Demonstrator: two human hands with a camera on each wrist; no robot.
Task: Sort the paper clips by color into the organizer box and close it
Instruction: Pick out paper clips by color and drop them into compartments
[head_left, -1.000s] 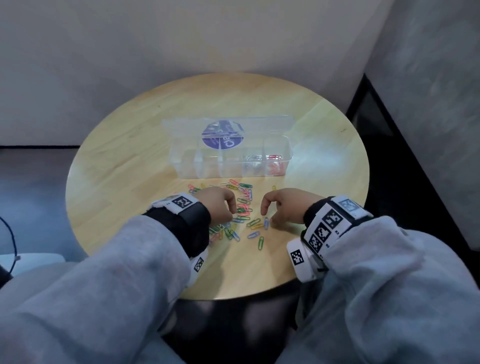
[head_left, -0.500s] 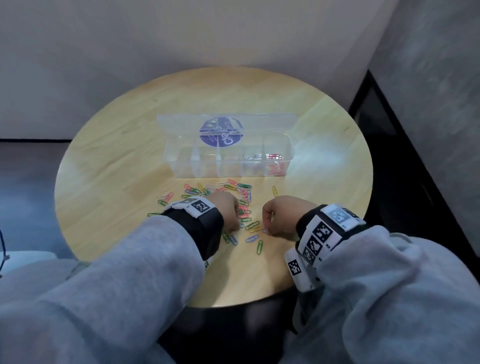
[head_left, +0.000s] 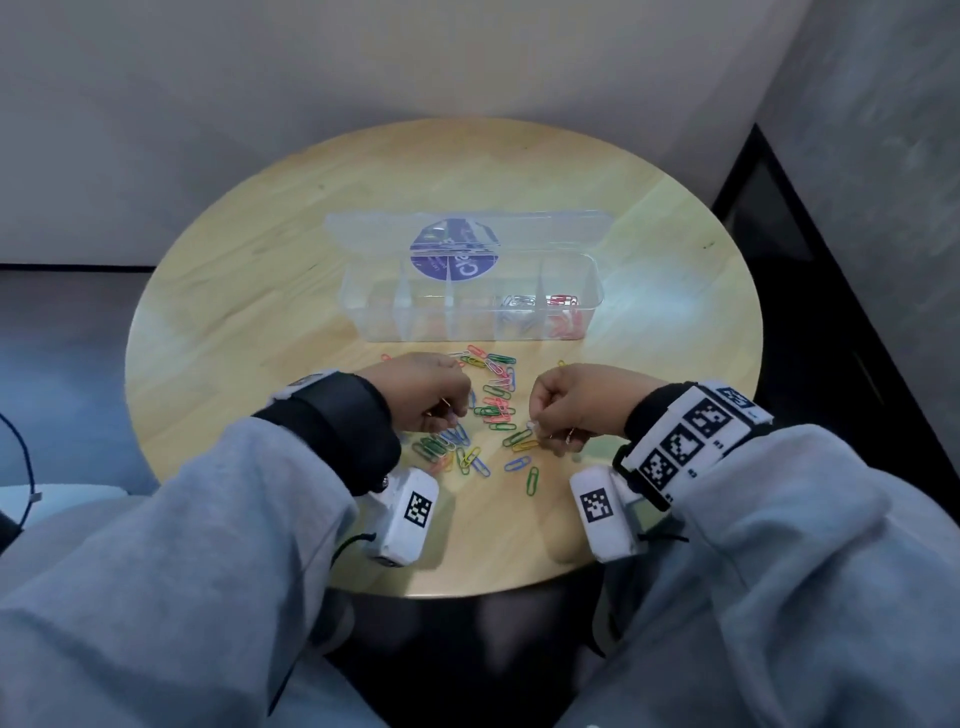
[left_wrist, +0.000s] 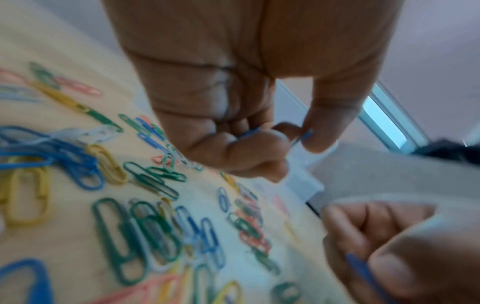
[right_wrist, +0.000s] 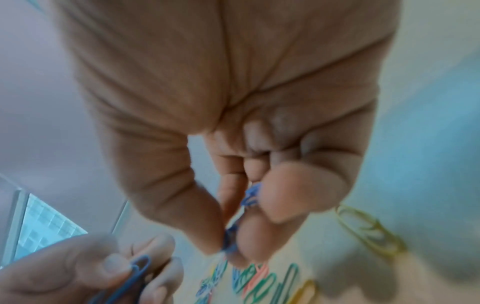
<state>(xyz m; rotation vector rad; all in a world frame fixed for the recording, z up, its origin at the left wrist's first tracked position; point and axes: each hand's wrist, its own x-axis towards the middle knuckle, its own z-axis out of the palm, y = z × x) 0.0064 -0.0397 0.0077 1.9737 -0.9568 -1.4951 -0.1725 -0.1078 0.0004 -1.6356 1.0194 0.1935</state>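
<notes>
Loose paper clips (head_left: 493, 410) in blue, green, yellow, pink and white lie scattered on the round wooden table (head_left: 260, 312), just in front of the clear organizer box (head_left: 363, 322). Its lid (head_left: 571, 228) is folded back open. White clips (head_left: 519, 301) lie in the second compartment from the right and red clips (head_left: 563, 300) in the rightmost. My left hand (head_left: 452, 415) hovers at the pile's left and pinches blue clips (left_wrist: 303, 135). My right hand (head_left: 535, 426), at the pile's right, also pinches blue clips (right_wrist: 249, 197).
The box's three left compartments look empty. A purple round label (head_left: 454, 257) shows on the lid. Walls stand close behind the table, and a dark floor gap (head_left: 831, 312) runs along its right. A blue cable (head_left: 21, 467) hangs at the far left.
Both hands have curled tighter over the pile and drawn slightly toward me, now with blue clips pinched in them. The box has not moved.
</notes>
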